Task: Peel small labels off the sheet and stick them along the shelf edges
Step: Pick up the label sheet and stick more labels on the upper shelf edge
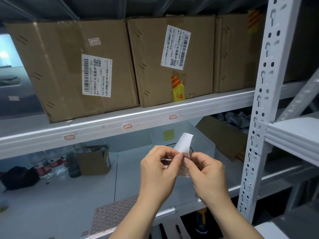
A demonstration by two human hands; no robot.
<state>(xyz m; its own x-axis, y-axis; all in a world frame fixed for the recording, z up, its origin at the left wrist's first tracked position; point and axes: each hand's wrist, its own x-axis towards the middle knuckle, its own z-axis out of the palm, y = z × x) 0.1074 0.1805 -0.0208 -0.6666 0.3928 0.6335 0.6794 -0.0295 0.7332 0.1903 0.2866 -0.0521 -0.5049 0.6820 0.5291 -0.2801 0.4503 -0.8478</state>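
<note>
head | label sheet (183, 144) pinched between both hands' fingers (179, 156)

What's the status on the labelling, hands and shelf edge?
Both hands, left and right, pinch the label strip, picking at a label. Three labels on the shelf edge. Spare sheet on the lower shelf. Nothing in the way.

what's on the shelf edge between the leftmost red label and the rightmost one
One more red-bordered label sits between the leftmost and rightmost; head view.
</note>
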